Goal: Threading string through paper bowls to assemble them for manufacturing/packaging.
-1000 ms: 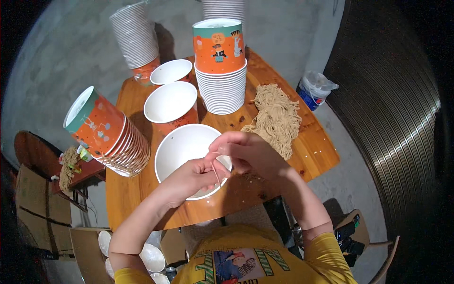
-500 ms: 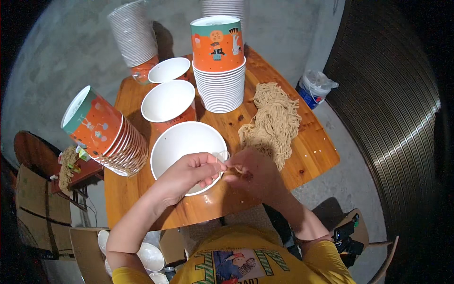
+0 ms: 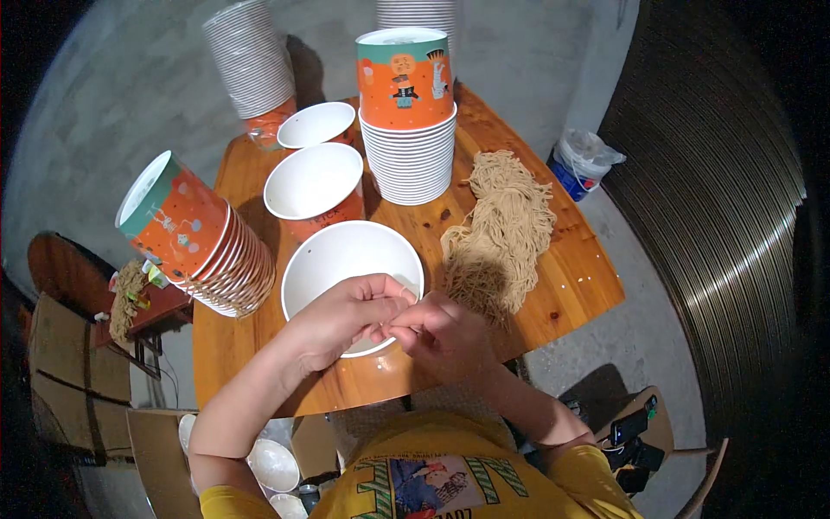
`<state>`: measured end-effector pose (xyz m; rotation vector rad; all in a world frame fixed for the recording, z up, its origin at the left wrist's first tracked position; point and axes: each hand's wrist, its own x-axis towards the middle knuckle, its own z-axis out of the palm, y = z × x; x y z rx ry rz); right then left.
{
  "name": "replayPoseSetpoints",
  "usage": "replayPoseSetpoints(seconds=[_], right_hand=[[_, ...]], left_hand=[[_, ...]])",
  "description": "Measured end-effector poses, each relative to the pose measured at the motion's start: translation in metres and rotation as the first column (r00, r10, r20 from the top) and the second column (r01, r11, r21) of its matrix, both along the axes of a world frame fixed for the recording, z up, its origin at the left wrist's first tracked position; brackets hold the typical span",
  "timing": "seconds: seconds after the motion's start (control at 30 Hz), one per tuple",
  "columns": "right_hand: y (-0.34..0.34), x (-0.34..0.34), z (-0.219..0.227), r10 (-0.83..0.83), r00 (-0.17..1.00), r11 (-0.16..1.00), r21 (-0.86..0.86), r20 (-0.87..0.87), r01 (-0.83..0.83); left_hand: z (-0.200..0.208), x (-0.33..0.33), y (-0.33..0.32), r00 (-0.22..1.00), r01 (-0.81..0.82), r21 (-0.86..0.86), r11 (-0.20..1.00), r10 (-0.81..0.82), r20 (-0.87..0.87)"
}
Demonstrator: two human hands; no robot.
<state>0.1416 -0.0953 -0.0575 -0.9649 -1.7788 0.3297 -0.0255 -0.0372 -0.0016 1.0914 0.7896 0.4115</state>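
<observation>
**Noodle strands pinched over the near bowl**

Noodle strands (image 3: 403, 298), only a thin wisp of them, sit between the two hands above the front rim of the white paper bowl (image 3: 346, 259) nearest the front edge of the table (image 3: 259, 363). The left hand (image 3: 341, 320) curls palm-down over the bowl, fingers narrowed to a pinch on the strands. The right hand (image 3: 437, 333) meets it from the right, fingertips closed, touching the left; whether it grips the strands too I cannot tell.

The risks, as I judge them: so fine a bit could slip from the pinch and fall on the table rather than into the bowl. The left wrist rests close to the light bowl's rim, and a push could tip it off the front edge. The big heap of noodles (image 3: 501, 225) lies just right of the bowl, where the right forearm could drag it.
</observation>
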Motion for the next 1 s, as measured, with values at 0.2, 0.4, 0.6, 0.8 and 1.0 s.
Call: replayPoseSetpoints(seconds=[0.2,0.4,0.6,0.8,1.0], right_hand=[[0.003,0.010,0.005,0.139,0.986,0.989,-0.037,-0.094,-0.143],[0.001,0.015,-0.001,-0.019,0.736,0.781,-0.470,-0.676,-0.412],[0.006,0.019,0.009,-0.013,0.980,0.978,-0.205,-0.198,-0.029],[-0.001,0.013,0.026,-0.017,0.987,0.895,-0.442,-0.159,-0.056],[0.002,0.012,0.023,-0.007,0.991,0.876,-0.479,-0.132,-0.058]], left_hand=[[0.011,0.002,-0.003,0.999,-0.032,-0.067,0.997,0.033,0.016],[0.007,0.000,-0.008,0.992,0.008,0.317,0.949,0.033,-0.125],[0.005,0.000,-0.022,0.948,0.125,0.779,0.614,0.159,-0.277],[0.007,0.003,-0.024,0.953,0.125,0.858,0.498,0.180,-0.244],[0.009,0.002,-0.023,0.943,0.170,0.892,0.419,0.193,-0.270]])
